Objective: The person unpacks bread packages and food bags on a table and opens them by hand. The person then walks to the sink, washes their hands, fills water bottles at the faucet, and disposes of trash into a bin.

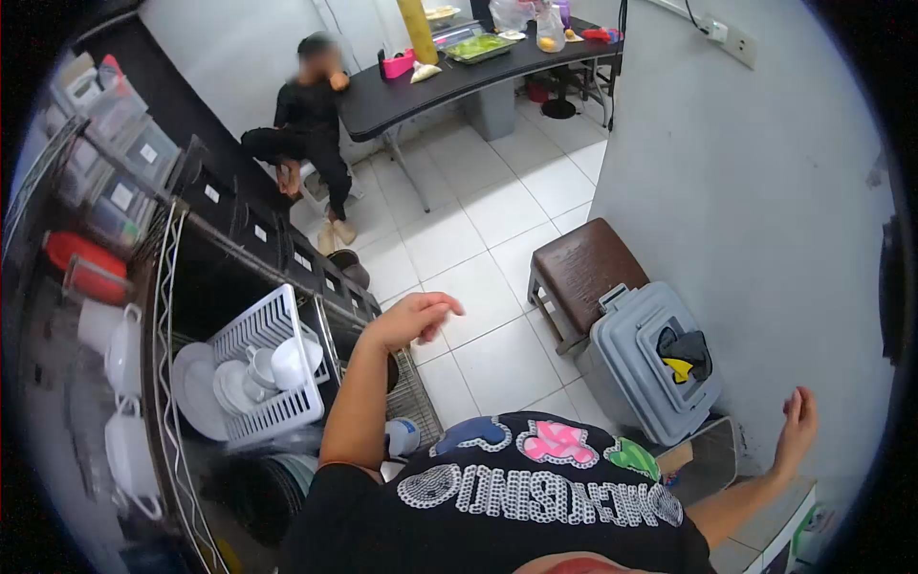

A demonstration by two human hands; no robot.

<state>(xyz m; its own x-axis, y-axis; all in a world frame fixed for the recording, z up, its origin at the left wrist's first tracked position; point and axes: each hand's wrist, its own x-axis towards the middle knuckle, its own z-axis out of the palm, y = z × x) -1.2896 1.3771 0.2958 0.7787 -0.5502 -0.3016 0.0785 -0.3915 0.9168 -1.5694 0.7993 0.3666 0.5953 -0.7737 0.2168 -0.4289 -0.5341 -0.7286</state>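
My left hand is raised over the tiled floor, its fingers loosely bent and apart, holding nothing. It is nearest to the white dish rack with plates and cups, without touching it. My right hand hangs out at the right near the grey wall, fingers apart and nothing in it. Between my hands, beyond my black printed shirt, stand a grey lidded bin with a black and yellow item on its lid, and a brown-topped stool.
A person sits on a stool at the back left. A black table carries a green-filled tray, bags and a pink holder. Wire shelves with containers and white pots line the left side.
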